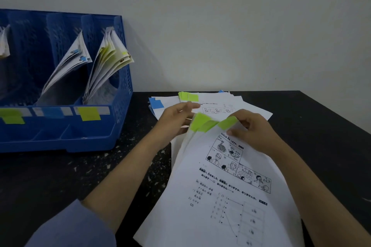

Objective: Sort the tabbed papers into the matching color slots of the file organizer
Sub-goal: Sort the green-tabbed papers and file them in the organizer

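Note:
Both hands hold a small fan of white worksheets [224, 190] with green tabs [208, 123] at their top edge. My left hand [176, 120] grips the left side under the tabs. My right hand [251, 130] pinches the top right corner of the front sheet. Behind them on the black table lies a loose pile of papers [216, 106] with green tabs [188, 96] and a blue tab [156, 103]. The blue file organizer [118, 90] stands at the left, with green, blue and yellow labels on its front; the blue and yellow slots hold papers.
The black speckled table [60, 176] runs up to a plain wall at the back. The organizer's front tray [66, 136] juts toward me. The table's right edge slants down the far right side.

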Available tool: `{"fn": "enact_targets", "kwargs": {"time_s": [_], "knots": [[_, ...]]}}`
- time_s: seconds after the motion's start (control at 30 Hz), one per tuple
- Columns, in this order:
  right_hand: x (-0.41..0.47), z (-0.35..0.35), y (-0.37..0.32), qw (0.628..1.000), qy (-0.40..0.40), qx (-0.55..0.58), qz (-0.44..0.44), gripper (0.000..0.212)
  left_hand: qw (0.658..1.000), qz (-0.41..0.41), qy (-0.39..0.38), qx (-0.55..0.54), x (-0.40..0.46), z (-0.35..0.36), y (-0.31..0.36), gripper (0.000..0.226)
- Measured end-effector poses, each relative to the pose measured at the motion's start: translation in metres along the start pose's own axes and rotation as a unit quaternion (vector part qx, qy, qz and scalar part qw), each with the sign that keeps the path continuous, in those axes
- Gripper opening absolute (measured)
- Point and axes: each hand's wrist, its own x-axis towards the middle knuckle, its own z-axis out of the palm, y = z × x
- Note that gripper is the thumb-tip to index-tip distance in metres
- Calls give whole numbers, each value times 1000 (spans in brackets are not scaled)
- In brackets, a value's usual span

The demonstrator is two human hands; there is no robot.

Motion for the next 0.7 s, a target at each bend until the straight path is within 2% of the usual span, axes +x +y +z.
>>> {"fn": "enact_targets", "kwargs": {"time_s": [0.07,0.13,0.2,0.3,0.37,0.43,0.5,0.57,0.6,0.67,0.7], "knots": [[0,-4,-5,1000,10,-18,-9,28,998,-45,-34,41,-8,-4,-3,42],[0,-7,-15,999,37,-11,-10,22,993,-18,-63,97,-20,-6,-8,32],[-1,-6,-27,997,78,4,-11,28,990,32,-74,120,-31,-5,-11,25],[-5,-4,-47,990,140,-1,-33,46,989,90,9,119,-40,-6,-1,19],[-9,-7,-55,974,220,-35,-37,60,987,110,55,100,-44,-13,13,16],[-15,-14,-58,943,323,-83,-4,71,985,138,79,69,-47,-22,29,17],[-22,-19,-61,929,366,-39,44,84,978,166,111,61,-53,-31,48,17],[-27,-18,-64,936,327,100,89,90,970,187,147,50,-57,-37,64,18],[-28,-17,-67,937,284,182,94,84,966,197,161,42,-58,-39,71,19],[-31,-13,-75,933,192,295,75,56,958,221,177,32,-63,-41,83,19],[-31,-10,-80,935,175,304,53,43,953,237,184,31,-66,-41,89,20]]}}
